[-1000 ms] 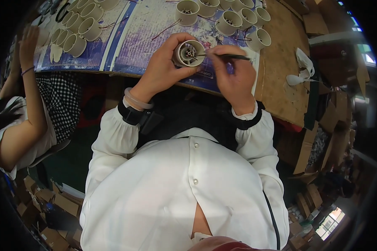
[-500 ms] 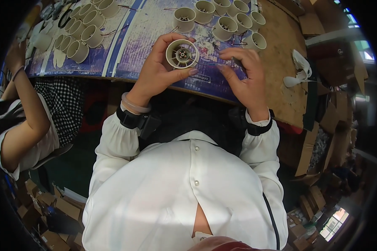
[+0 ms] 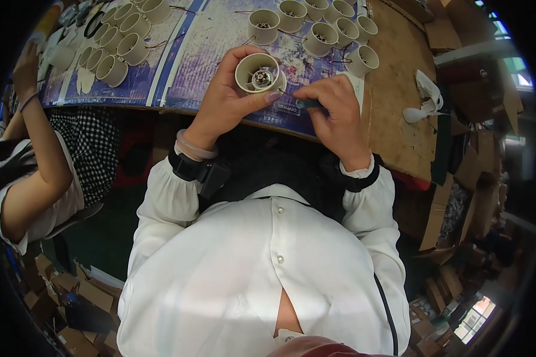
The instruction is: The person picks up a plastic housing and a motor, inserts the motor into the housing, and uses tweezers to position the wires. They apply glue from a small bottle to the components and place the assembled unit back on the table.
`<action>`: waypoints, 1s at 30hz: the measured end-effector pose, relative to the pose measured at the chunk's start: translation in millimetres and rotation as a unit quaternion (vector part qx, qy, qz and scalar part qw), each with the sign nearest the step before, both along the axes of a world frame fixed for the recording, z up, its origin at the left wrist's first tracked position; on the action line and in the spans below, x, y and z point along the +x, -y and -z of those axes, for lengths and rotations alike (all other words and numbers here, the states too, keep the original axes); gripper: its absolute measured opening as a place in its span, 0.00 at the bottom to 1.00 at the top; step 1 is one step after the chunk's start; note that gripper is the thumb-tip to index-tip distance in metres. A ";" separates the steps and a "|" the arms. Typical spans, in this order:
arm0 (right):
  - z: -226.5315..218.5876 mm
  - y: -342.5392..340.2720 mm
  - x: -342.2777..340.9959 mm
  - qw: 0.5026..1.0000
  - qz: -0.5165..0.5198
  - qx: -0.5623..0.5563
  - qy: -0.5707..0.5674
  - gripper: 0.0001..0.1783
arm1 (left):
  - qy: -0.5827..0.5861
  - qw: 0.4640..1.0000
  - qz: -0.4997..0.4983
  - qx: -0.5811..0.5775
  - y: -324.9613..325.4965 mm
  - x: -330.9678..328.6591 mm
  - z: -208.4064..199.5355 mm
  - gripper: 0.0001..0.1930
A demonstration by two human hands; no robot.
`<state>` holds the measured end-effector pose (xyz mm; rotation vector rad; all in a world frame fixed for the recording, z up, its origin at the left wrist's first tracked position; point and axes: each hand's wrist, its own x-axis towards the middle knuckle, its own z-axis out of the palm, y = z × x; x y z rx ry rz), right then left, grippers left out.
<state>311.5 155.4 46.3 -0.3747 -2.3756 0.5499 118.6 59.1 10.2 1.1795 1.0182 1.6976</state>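
Head view: I am watching the left hand [image 3: 229,98] cupping a cream cylindrical housing [image 3: 257,72] above the desk [image 3: 393,89], its grip wrapping it, while the right hand [image 3: 333,110] is pinching a thin dark tool [image 3: 301,103] beside its rim.

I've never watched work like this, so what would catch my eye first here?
Probably the left hand at centre, holding up a cream cup-shaped part while the right hand points a slim tool at it. Rows of matching cups crowd the blue-covered bench behind.
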 end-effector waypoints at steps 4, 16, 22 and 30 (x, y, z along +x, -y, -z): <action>3.5 3.3 2.3 1.000 0.001 -0.020 0.005 0.18 | 0.039 0.999 -0.002 -0.024 -1.4 1.1 4.6 0.32; 5.9 6.8 -7.0 0.997 0.022 -0.049 -0.050 0.14 | -0.126 0.992 -0.007 -0.003 1.9 4.2 -7.4 0.34; 14.0 7.0 -4.3 0.999 0.020 -0.035 -0.024 0.14 | -0.116 0.993 -0.023 0.013 1.4 7.7 -2.0 0.33; 13.0 10.3 -7.1 0.995 0.057 -0.077 -0.008 0.13 | -0.123 0.992 -0.017 -0.012 5.2 0.5 -5.2 0.34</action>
